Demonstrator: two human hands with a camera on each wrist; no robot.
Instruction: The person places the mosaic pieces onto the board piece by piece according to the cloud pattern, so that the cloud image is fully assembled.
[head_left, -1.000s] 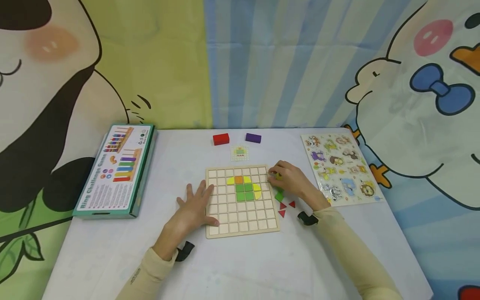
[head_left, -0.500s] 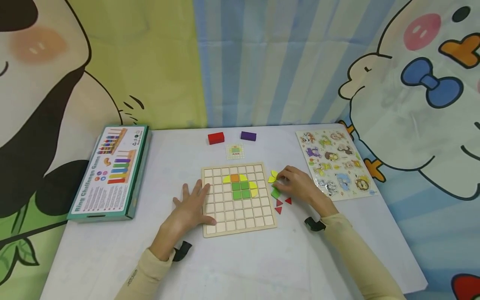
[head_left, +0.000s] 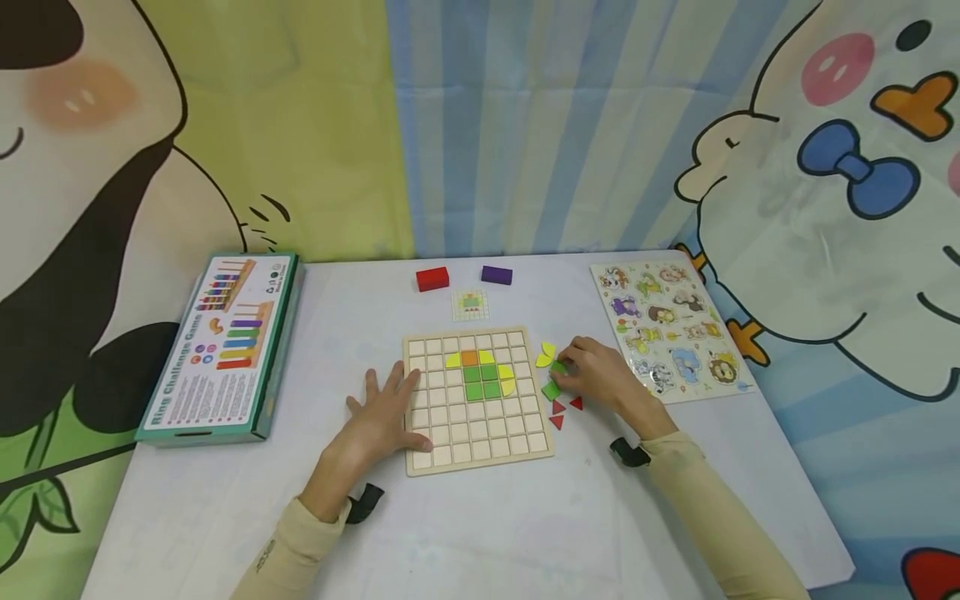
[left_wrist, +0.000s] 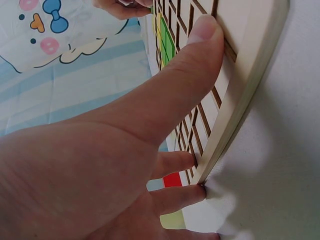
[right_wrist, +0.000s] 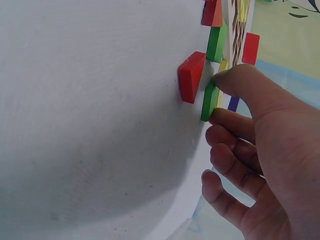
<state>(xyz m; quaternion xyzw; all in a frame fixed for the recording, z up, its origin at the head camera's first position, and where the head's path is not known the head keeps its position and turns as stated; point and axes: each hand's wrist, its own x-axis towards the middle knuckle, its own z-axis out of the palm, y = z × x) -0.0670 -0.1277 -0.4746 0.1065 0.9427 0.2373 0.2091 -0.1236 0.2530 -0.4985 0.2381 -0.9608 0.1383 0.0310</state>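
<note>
A wooden grid board (head_left: 465,450) lies mid-table with yellow, orange and green tiles (head_left: 481,373) set in its upper rows. My left hand (head_left: 390,392) lies flat on the board's left edge, with the thumb (left_wrist: 200,40) on the grid (left_wrist: 250,75) and the fingers against its side. Just right of the board, my right hand (head_left: 564,365) pinches a small green tile (right_wrist: 210,100) on edge between thumb and index finger. Beside it lie another green tile (head_left: 551,389), red triangles (head_left: 558,407) and two yellow pieces (head_left: 545,354).
A ring game box (head_left: 225,342) sits at the left. A red block (head_left: 432,277), a purple block (head_left: 497,274) and a small pattern card (head_left: 471,305) lie behind the board. An animal peg puzzle (head_left: 671,329) lies at the right. A cartoon backdrop hangs behind.
My right hand left the board's top right corner, set a yellow piece down beside the board, and moved nearer to pinch a green tile. The left hand stayed put.
</note>
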